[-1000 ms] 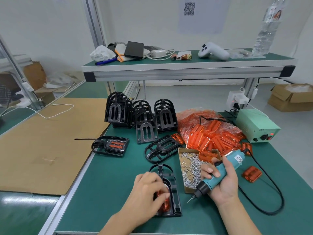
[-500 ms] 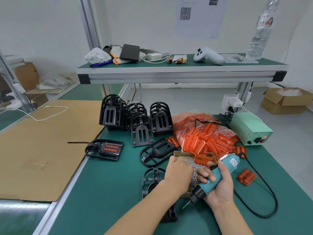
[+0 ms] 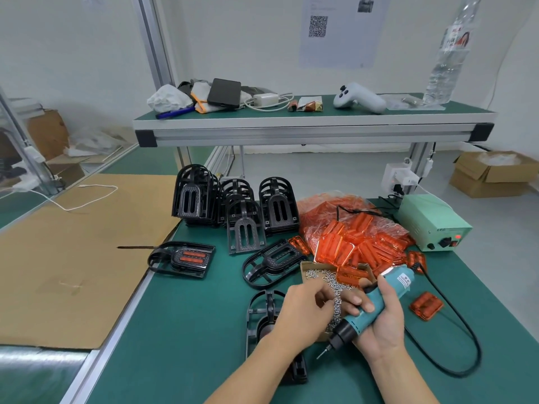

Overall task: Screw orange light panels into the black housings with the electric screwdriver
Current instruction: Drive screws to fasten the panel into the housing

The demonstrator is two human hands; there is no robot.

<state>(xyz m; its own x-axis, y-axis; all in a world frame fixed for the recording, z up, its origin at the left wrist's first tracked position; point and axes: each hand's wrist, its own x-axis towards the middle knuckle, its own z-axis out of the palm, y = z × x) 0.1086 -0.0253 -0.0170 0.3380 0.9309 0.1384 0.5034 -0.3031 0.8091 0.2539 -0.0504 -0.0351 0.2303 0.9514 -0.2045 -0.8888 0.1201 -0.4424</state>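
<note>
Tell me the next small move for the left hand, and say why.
Probably pinch one screw and carry it to the driver tip. The left hand is over the screw box, fingers curled among the screws, while the right hand holds the electric screwdriver with a bare bit.

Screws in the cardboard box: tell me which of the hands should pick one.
Left. The left hand is over the screws with its fingers free; the right hand grips the electric screwdriver.

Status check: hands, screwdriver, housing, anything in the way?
Right hand grips electric screwdriver, bit down. Left hand over screw box, fingers picking; a held screw can't be seen. Black housing flat beneath left wrist. Nothing blocking.
</note>
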